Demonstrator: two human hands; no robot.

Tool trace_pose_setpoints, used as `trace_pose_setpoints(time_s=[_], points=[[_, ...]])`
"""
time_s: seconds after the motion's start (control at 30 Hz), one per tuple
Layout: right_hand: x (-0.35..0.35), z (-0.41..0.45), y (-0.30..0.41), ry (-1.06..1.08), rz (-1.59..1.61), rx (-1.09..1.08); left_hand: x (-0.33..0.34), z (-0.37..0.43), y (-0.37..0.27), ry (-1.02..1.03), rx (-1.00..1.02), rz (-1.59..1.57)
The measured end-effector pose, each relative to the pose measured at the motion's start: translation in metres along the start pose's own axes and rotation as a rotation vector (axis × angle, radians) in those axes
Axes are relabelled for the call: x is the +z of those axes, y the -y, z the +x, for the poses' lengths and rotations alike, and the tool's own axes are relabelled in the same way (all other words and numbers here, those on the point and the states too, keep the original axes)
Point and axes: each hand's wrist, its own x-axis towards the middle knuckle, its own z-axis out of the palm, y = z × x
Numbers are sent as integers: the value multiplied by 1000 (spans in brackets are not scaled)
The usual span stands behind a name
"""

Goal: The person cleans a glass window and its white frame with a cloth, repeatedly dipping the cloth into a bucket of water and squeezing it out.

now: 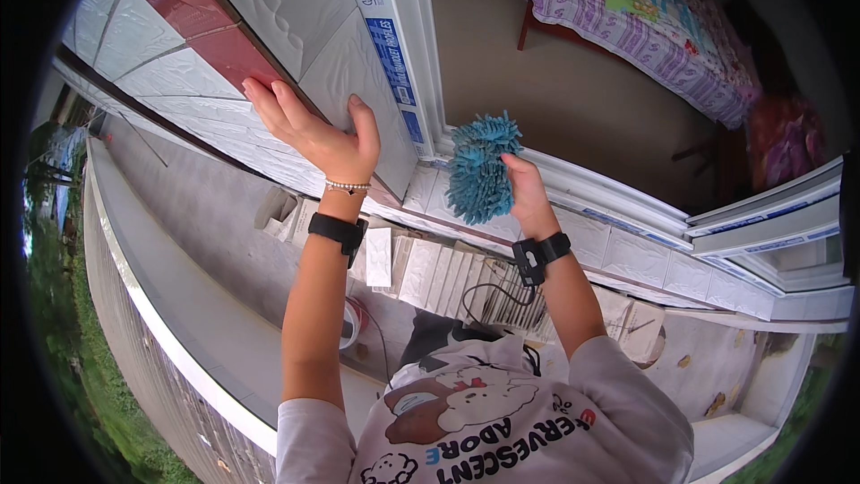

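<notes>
My left hand (319,134) lies with spread fingers on the corner of the tiled wall, fingertips over the red tile strip (235,54) and thumb against the white textured tile (359,81). It holds nothing. A blue chenille microfibre cleaning mitt or duster (480,171) is in my right hand (527,191), gripped at its right side, beside the lower corner of the white window frame (571,178). Part of my right hand's grip is hidden by the blue strands. Both wrists wear black straps; the left one also has bracelets.
Below the window, stacked white tiles (437,272) line the wall, with a bucket (351,324) nearby. An open window sash (772,235) is at the right. A balcony parapet (181,309) curves along the left. Through the window a bed (631,20) shows.
</notes>
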Motion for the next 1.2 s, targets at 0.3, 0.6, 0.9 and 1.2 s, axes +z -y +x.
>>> trace_pose_setpoints(time_s=[0.3, 0.6, 0.9, 1.2], points=[[44, -92, -37, -159, -177, 14, -22, 0, -1, 48, -39, -19], [20, -87, -197, -293, -206, 349, -217, -114, 0, 916, -896, -659], [40, -65, -412, -313, -300, 984, -504, -421, 13, 1533, -1629, 42], [-48, 2, -666, -436, -896, 1110, -569, -520, 48, 537, -2066, 160]])
